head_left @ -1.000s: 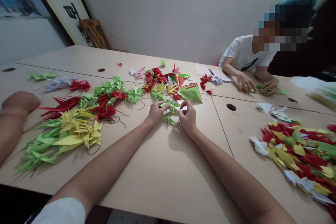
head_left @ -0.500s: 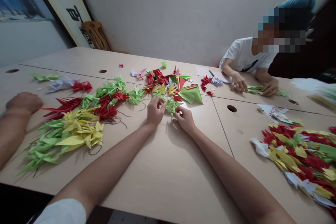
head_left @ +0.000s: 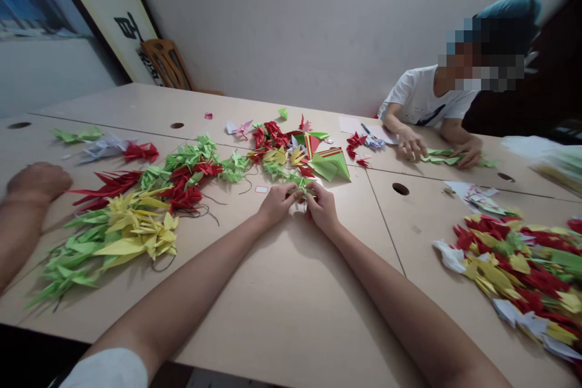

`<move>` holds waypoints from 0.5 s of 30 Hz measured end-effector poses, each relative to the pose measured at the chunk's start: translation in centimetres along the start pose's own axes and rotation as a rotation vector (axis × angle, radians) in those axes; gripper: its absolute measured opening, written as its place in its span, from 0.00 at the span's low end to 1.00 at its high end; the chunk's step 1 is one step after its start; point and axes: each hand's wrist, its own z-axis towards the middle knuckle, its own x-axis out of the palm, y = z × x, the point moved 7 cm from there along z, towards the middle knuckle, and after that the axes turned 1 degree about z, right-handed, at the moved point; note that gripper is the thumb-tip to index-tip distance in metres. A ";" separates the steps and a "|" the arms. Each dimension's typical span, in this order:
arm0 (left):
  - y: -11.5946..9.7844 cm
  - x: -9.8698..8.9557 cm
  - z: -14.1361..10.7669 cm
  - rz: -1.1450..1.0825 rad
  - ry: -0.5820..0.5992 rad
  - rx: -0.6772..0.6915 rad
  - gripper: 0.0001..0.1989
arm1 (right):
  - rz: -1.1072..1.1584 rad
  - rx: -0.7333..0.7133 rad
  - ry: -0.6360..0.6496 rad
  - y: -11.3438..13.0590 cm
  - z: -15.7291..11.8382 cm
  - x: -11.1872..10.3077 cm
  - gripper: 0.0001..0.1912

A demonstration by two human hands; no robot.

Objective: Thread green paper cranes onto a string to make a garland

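Note:
My left hand [head_left: 276,205] and my right hand [head_left: 322,209] meet at the middle of the beige table [head_left: 254,291], both pinching a strand of small green origami cranes [head_left: 295,185]. Its upper end trails back toward a mixed heap of red, yellow and green paper cranes [head_left: 282,154]. A large green folded paper piece [head_left: 330,165] lies just beyond my right hand. A small white-and-red paper slip [head_left: 261,190] rests left of my left hand. Whatever my fingertips pinch is partly hidden by them.
Long piles of red, yellow and green paper cranes [head_left: 136,212] cover the left of the table, and another [head_left: 513,267] lies at right. A co-worker's hands [head_left: 448,153] handle green cranes across the table. Another person's forearm and hand [head_left: 39,182] rest at far left.
My hands have drawn closer together, from slightly apart to meeting on the green crane strand. The co-worker's hands have spread along their green cranes.

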 end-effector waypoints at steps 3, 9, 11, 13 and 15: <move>0.0 0.3 0.0 -0.034 0.024 -0.007 0.18 | 0.022 -0.026 0.043 0.0 0.0 0.2 0.07; 0.0 0.3 0.0 -0.186 0.008 -0.013 0.21 | -0.006 -0.056 0.131 -0.3 0.2 0.8 0.16; 0.2 0.4 0.1 -0.273 0.021 -0.042 0.21 | -0.024 -0.063 0.125 -0.4 0.2 0.7 0.17; 0.4 0.6 0.1 -0.371 0.024 -0.081 0.21 | -0.005 -0.053 0.115 -0.3 0.2 0.8 0.18; 0.6 0.8 0.1 -0.470 0.008 -0.129 0.20 | 0.054 -0.021 0.102 -0.3 0.2 0.8 0.19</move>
